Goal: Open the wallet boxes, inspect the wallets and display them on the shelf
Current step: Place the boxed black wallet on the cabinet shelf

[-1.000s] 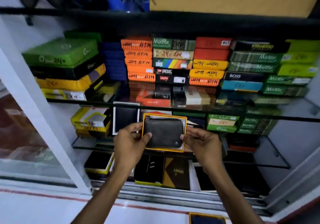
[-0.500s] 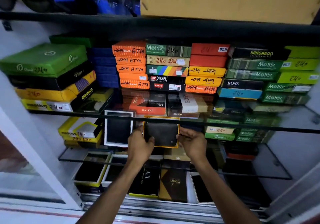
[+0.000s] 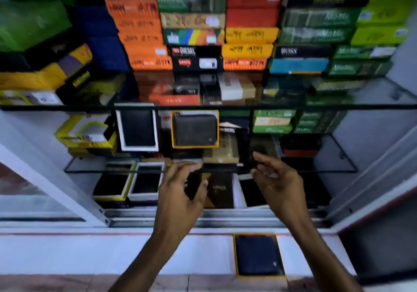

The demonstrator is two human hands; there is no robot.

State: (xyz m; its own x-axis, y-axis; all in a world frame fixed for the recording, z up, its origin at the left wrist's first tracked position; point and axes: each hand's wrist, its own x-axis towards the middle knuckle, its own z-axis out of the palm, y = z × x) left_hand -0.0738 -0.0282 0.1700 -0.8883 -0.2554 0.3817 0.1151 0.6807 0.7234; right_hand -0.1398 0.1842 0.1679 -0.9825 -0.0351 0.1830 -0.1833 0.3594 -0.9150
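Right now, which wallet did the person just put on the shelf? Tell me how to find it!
Look under the long glass shelf that carries the stacks of colourful boxes. In the middle of the shelf below stands the wallet, dark, upright and facing you, above the left hand. Its box has a thin orange rim, while the box beside it on the left has a wide white frame.

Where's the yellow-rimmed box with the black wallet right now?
The yellow-rimmed box stands propped on the middle glass shelf, just right of the white-framed wallet box, with both hands below it.
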